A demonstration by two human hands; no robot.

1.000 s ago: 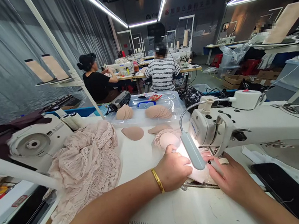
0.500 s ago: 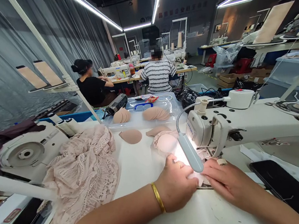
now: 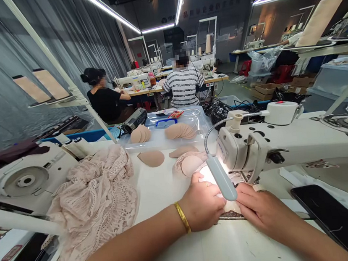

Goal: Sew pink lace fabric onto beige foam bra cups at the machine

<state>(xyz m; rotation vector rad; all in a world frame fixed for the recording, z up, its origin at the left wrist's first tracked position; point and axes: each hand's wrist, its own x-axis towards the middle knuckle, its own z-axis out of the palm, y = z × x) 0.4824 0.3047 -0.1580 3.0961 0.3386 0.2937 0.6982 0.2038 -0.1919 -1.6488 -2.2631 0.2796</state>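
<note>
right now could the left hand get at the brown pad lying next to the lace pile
Likely yes: white tabletop lies between the left hand and the brown pad, with nothing seen blocking, though it would probably have to leave the pale fabric by the lamp.

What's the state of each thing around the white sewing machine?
Left bare hand: fingers curled.
Right bare hand: fingers bent.
Pale cloth between them: brightly lit, mostly hidden.
White sewing machine: running or stopped, cannot tell.
Slim grey lamp: lit.
Pale pink lace fabric: heaped, crumpled.
Thin beige pads: two fanned stacks.
Flat black rectangular device: unlit.
</note>
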